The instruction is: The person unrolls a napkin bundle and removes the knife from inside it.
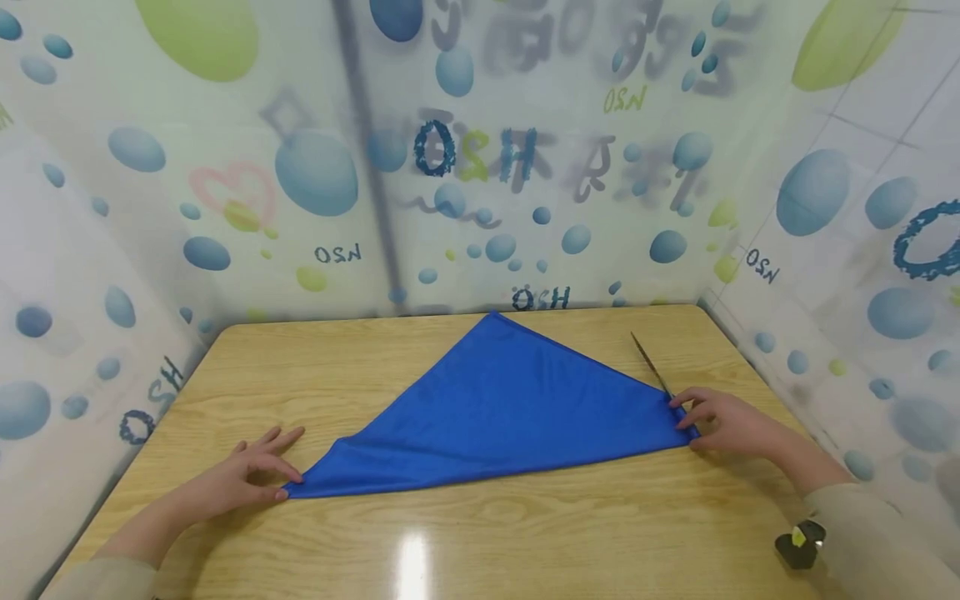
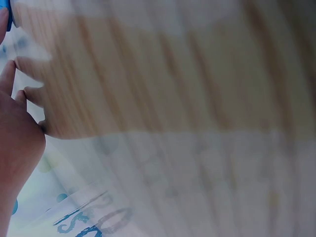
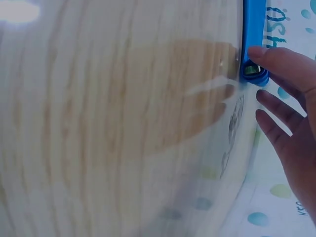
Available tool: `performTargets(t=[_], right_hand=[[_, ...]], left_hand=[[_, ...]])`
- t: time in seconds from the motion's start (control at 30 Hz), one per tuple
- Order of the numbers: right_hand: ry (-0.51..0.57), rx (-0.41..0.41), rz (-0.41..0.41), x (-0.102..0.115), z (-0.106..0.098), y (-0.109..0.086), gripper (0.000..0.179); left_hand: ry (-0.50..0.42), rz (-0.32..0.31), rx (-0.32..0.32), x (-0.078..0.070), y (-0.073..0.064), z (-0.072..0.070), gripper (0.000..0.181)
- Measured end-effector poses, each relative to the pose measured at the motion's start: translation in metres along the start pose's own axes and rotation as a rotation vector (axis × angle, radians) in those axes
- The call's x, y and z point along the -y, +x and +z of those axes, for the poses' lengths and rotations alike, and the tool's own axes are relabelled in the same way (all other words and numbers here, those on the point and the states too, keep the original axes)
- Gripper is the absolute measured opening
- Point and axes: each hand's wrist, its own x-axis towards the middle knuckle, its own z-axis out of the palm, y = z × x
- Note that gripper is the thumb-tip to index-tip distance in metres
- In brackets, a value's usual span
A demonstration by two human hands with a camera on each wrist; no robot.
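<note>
A blue cloth (image 1: 510,408) lies on the table as a wide triangle, its peak at the far edge and its long side towards me. My left hand (image 1: 236,479) pinches the cloth's left corner between thumb and index finger, the other fingers spread. At the right corner my right hand (image 1: 731,425) grips the cloth with thumb and fingertips. In the right wrist view, that end of the cloth (image 3: 254,29) looks rolled, with a small shiny greenish spot inside the roll. Only a sliver of cloth (image 2: 9,19) shows beside the left hand in the left wrist view.
A thin dark stick-like thing (image 1: 649,363) lies beyond the right hand, its near end meeting the cloth; its kind is unclear. The wooden table (image 1: 525,533) is enclosed by curtains (image 1: 480,233) printed with blue and green bubbles. A black device (image 1: 801,546) is at the right sleeve.
</note>
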Motion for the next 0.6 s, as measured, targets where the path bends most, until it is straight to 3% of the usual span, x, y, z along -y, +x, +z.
performTargets(t=[0.4,0.6], right_hand=[[-0.073,-0.006,-0.046,-0.0041,-0.0011,-0.0019,0.024],[-0.036,0.050,0.016,-0.0057,-0.0014,0.0003,0.026]], left_hand=[[0.013,-0.006,0.001,0.0003,0.0001,0.0000,0.020],[0.010,-0.004,0.001,0.0019,0.0004,0.0002,0.020]])
